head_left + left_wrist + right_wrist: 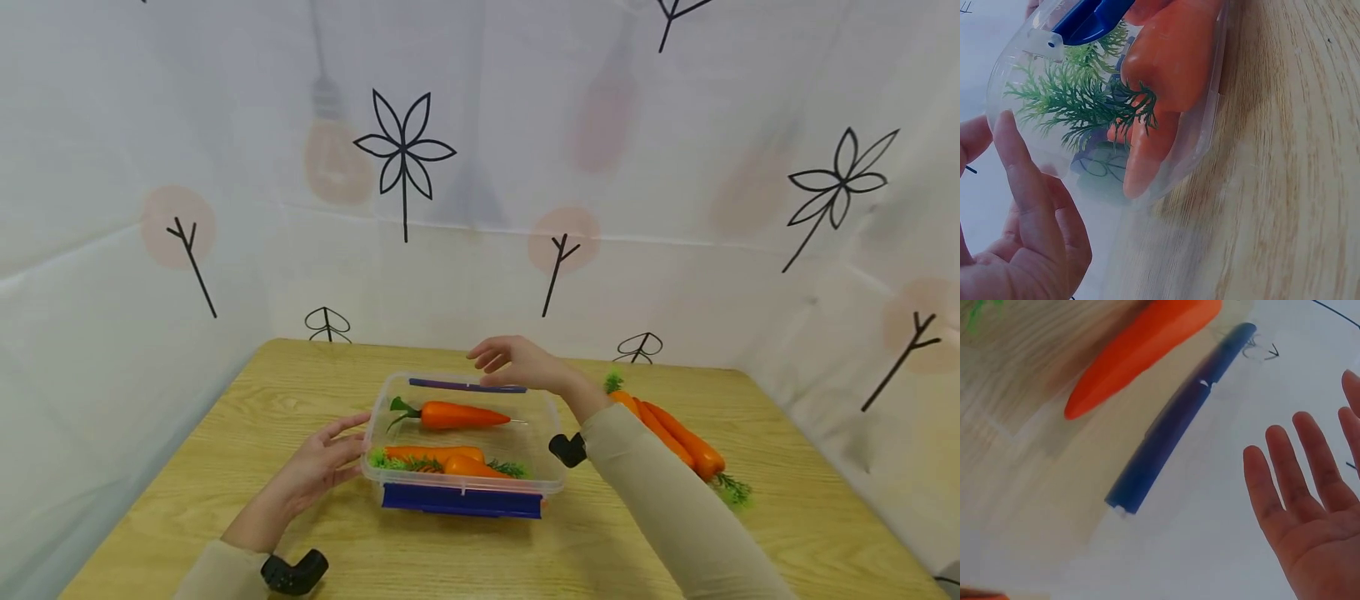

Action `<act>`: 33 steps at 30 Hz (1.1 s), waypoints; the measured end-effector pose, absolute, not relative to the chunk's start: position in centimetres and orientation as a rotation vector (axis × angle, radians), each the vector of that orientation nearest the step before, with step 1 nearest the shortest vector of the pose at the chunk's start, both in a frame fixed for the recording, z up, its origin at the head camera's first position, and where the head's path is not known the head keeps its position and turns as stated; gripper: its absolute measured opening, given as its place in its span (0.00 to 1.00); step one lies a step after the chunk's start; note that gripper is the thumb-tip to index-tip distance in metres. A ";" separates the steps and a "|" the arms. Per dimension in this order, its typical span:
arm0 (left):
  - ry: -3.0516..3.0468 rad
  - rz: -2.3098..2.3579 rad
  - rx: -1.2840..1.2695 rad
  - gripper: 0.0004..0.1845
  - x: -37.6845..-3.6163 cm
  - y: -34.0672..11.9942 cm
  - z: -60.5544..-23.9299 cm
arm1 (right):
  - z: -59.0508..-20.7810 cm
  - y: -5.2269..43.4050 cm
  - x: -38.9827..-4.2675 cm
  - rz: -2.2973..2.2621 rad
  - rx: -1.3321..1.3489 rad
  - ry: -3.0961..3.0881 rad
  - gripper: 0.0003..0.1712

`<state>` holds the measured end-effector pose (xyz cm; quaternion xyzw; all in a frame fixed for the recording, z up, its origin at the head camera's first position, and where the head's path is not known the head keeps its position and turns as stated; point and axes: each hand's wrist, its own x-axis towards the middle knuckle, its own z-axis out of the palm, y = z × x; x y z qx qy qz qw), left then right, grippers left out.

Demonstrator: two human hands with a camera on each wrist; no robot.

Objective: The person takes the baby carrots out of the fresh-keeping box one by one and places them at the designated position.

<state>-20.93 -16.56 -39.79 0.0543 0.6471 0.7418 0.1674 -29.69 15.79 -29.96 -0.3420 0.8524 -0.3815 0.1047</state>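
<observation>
A clear plastic container (551, 481) with blue latches (461, 501) stands on the table. Inside it, an orange carrot (461, 415) lies crosswise near the back, its green top to the left. More carrots (471, 467) with feathery green tops lie along the front wall. My left hand (322, 467) is at the container's left side; in the left wrist view, extended fingers (1019, 169) touch its clear edge. Above the back edge hovers my right hand (525, 364), holding nothing. The right wrist view shows its fingers (1285, 465) extended, apart from the blue back latch (1160, 434).
Several loose carrots (686, 437) with green tops lie to the right of the container, beside my right forearm. The wooden table (300, 379) meets a patterned white cloth (480, 283) at the back and sides.
</observation>
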 end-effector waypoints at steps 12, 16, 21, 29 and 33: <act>1.838 2.109 0.160 0.35 -21.0 -16.7 -39.8 | -33.6 13.0 -31.4 -0.968 -1.012 2.333 0.23; 1.837 2.115 0.165 0.34 -21.0 -16.8 -39.7 | -33.8 12.2 -30.5 -0.844 -0.988 2.369 0.25; 1.829 2.127 0.166 0.34 -20.9 -16.8 -39.6 | -34.9 11.7 -30.5 -0.698 -1.018 2.426 0.26; 1.833 2.123 0.181 0.35 -21.0 -16.8 -39.6 | -35.4 11.3 -30.2 -0.639 -0.939 2.373 0.29; 1.828 2.125 0.180 0.35 -20.9 -16.8 -39.6 | -35.7 11.3 -30.1 -0.621 -0.911 2.292 0.34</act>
